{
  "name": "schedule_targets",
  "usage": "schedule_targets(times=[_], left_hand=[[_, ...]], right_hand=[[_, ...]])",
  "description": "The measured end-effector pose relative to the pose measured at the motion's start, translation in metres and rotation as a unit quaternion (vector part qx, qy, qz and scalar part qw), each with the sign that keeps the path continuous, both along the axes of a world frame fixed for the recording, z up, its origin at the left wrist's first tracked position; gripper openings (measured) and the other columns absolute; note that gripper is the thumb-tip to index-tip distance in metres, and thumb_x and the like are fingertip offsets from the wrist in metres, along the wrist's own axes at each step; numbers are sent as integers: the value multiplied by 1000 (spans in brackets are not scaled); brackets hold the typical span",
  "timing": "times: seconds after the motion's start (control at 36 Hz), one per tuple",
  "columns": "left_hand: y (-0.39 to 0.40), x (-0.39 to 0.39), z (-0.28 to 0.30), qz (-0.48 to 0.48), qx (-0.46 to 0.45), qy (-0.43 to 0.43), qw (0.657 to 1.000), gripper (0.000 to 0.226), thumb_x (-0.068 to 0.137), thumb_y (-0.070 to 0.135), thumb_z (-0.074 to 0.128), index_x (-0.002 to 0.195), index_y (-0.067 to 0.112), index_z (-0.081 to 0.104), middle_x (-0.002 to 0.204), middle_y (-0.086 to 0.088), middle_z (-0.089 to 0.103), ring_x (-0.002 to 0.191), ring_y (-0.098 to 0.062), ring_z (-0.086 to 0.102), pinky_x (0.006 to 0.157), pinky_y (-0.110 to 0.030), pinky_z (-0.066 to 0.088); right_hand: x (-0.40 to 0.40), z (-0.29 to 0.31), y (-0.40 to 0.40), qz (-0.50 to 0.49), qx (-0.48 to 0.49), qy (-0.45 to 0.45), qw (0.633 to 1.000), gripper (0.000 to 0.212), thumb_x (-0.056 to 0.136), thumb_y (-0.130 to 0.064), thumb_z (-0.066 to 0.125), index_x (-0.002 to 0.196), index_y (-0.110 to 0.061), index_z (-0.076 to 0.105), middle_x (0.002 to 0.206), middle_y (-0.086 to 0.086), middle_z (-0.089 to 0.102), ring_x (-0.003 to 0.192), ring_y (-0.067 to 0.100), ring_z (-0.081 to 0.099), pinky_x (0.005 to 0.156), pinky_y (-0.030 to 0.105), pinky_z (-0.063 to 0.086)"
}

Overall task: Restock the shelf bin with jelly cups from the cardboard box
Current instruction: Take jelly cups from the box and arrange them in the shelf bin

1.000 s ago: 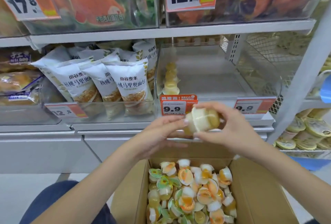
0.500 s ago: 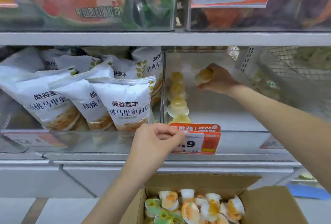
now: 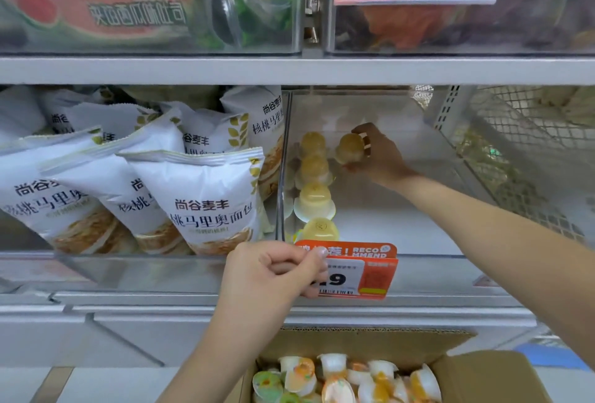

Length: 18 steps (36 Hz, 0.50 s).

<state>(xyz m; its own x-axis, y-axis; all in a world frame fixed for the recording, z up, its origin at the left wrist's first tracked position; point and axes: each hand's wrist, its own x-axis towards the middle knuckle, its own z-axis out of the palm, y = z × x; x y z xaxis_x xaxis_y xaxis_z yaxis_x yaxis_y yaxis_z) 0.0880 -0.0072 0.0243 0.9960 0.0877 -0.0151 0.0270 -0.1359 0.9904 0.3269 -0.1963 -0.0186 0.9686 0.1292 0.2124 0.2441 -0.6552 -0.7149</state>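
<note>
My right hand point(image 3: 378, 153) reaches deep into the clear shelf bin point(image 3: 418, 267) and grips a yellow jelly cup point(image 3: 349, 146), held low beside a row of several yellow jelly cups point(image 3: 315, 196) lined along the bin's left wall. My left hand point(image 3: 273, 270) pinches the bin's front edge by the orange price tag point(image 3: 360, 270), fingers curled. Below, the open cardboard box point(image 3: 492, 377) holds many mixed orange, white and green jelly cups point(image 3: 338, 380).
White bread bags point(image 3: 199, 196) fill the bin to the left, behind a clear divider. A shelf board point(image 3: 289, 69) runs just above, with bins of packaged goods on it. Wire mesh point(image 3: 521, 151) closes off the right side. The bin's right floor is bare.
My right hand carried the jelly cup from above the box into the bin, then lower and left toward the row. My left hand moved to the bin's front edge and stayed.
</note>
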Motion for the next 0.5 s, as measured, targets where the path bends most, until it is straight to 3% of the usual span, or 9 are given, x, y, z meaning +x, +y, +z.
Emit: schedule_targets(times=[0.11, 0.33, 0.5], left_hand=[[1, 0, -1, 1, 12, -2, 1000, 20, 80, 18, 70, 61, 16, 75, 62, -3, 72, 56, -22, 70, 63, -32, 59], [1, 1, -2, -4, 9, -5, 1000, 20, 81, 16, 69, 62, 14, 75, 61, -1, 72, 54, -16, 69, 51, -15, 48], [2, 2, -3, -13, -1, -7, 1000, 19, 82, 16, 69, 64, 13, 75, 62, -1, 72, 54, -15, 69, 50, -13, 47]], right_hand=[[2, -5, 1, 5, 14, -5, 1000, 66, 68, -20, 84, 124, -15, 49, 116, 9, 57, 98, 24, 56, 79, 27, 43], [3, -10, 3, 8, 14, -27, 999, 69, 70, -16, 82, 129, -14, 46, 120, 11, 55, 102, 27, 57, 86, 34, 49], [-1, -8, 3, 13, 7, -7, 1000, 83, 72, -16, 81, 141, -18, 34, 130, 13, 48, 116, 28, 52, 95, 34, 44]])
